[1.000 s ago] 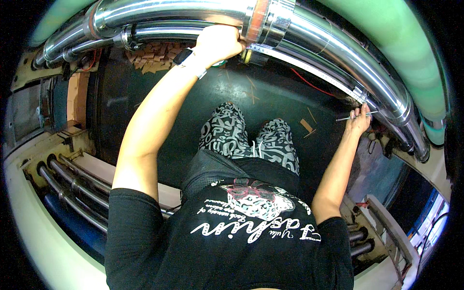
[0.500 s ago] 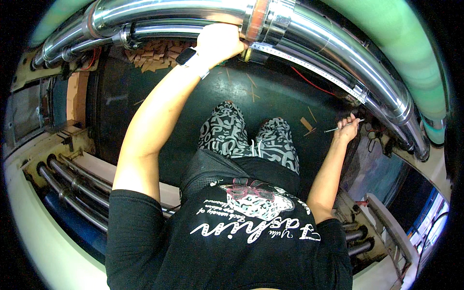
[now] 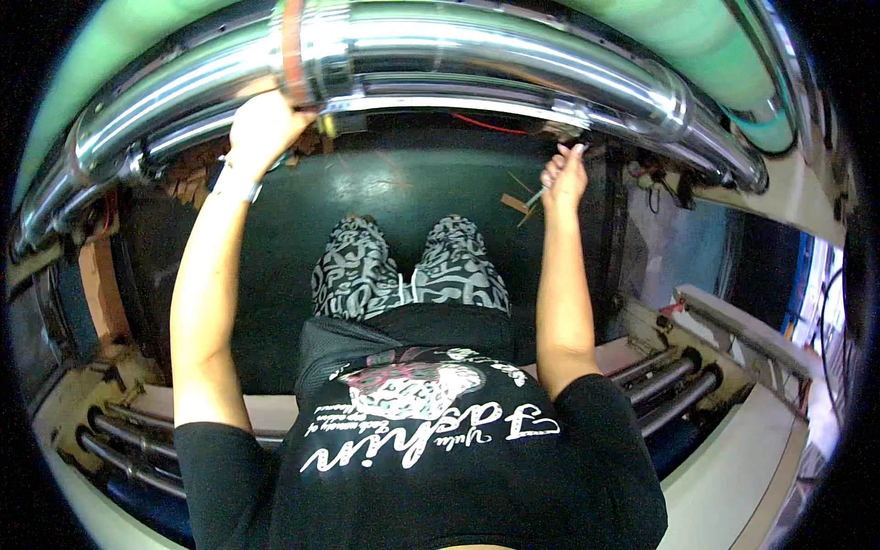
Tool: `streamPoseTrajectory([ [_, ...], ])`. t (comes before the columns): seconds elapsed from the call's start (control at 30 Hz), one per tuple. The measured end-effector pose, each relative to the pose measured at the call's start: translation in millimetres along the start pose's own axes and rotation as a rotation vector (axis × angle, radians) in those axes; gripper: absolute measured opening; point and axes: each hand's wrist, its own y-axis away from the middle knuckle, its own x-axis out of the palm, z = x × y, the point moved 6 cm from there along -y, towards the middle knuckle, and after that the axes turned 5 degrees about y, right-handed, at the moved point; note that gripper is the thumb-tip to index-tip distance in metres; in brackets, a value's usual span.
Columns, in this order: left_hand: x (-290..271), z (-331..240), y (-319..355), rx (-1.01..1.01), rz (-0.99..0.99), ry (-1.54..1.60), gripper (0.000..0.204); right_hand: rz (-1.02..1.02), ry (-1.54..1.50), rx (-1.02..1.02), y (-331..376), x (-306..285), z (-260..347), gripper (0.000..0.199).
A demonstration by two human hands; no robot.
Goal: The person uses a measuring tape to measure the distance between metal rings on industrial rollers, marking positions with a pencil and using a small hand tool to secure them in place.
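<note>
A thick shiny metal pipe point(image 3: 477, 50) arches across the top of the view, with thinner pipes under it. My left hand point(image 3: 261, 128) reaches up and grips the underside of the pipe beside an orange-edged clamp band point(image 3: 293, 55). Raised near the pipe's right stretch, my right hand point(image 3: 566, 174) is closed on a thin metal tool point(image 3: 536, 196) whose tip points down and left. Below are my patterned trousers point(image 3: 408, 270) and black printed shirt point(image 3: 440, 458).
A dark floor point(image 3: 412, 183) lies beneath the pipes, with small wood scraps point(image 3: 515, 203) on it. Bundles of dark tubes run at lower left point(image 3: 119, 440) and lower right point(image 3: 674, 385). A pale green duct point(image 3: 697, 37) curves above. Red wire point(image 3: 486, 124) hangs under the pipes.
My right hand has come in from the far right with the thin tool and now sits higher, closer to the pipe. The view has shifted; my left hand keeps its grip.
</note>
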Motion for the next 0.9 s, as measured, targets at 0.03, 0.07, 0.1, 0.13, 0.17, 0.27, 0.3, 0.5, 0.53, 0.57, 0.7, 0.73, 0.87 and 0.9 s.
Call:
streamPoseTrajectory([
  [0.03,-2.5,-2.4,0.8,0.013,-0.028,-0.019,0.052,-0.026,-0.041,-0.007,5.0,2.4,-1.0,0.035],
  [0.07,-4.6,-5.9,0.2,0.024,-0.056,-0.037,0.051,-0.050,-0.081,-0.015,6.8,-0.3,0.9,0.033],
  [0.1,-4.7,-5.9,1.5,0.047,-0.060,0.042,0.045,-0.004,0.010,-0.026,6.9,-5.5,2.3,0.031],
  [0.13,-1.6,-5.0,0.2,0.078,-0.060,0.068,0.043,0.043,0.102,-0.036,5.5,-13.7,3.0,0.029],
  [0.17,3.6,-3.3,-2.2,0.107,-0.060,0.095,0.041,0.092,0.194,-0.046,4.6,-21.2,5.8,0.027],
  [0.27,16.4,-4.6,10.5,0.235,0.095,0.067,0.040,0.323,0.697,-0.163,10.6,-31.9,35.4,0.025],
  [0.3,20.8,-5.8,21.9,0.308,0.086,0.103,0.040,0.460,0.695,-0.215,21.8,-16.7,53.0,0.026],
  [0.5,57.1,-9.7,66.4,0.355,0.295,0.003,0.034,0.600,1.399,-0.714,6.0,24.1,84.0,0.025],
  [0.53,63.5,-6.6,71.7,0.335,0.333,-0.052,0.032,0.585,1.483,-0.754,6.8,31.9,87.4,0.025],
  [0.57,69.2,-0.3,76.9,0.317,0.346,-0.017,0.030,0.604,1.541,-0.769,8.9,38.2,92.7,0.022],
  [0.7,77.9,18.8,98.5,0.181,0.374,-0.024,0.027,0.578,1.670,-1.039,4.7,46.1,100.4,0.014],
  [0.73,76.8,22.4,104.0,0.145,0.367,-0.055,0.027,0.576,1.668,-1.098,4.0,46.0,102.0,0.013],
  [0.87,82.8,47.7,122.4,0.001,0.355,-0.006,0.028,0.560,1.664,-1.264,10.8,48.2,109.2,0.009],
  [0.9,87.9,55.3,127.5,-0.024,0.344,0.003,0.028,0.571,1.674,-1.269,10.0,50.4,107.7,0.009],
])
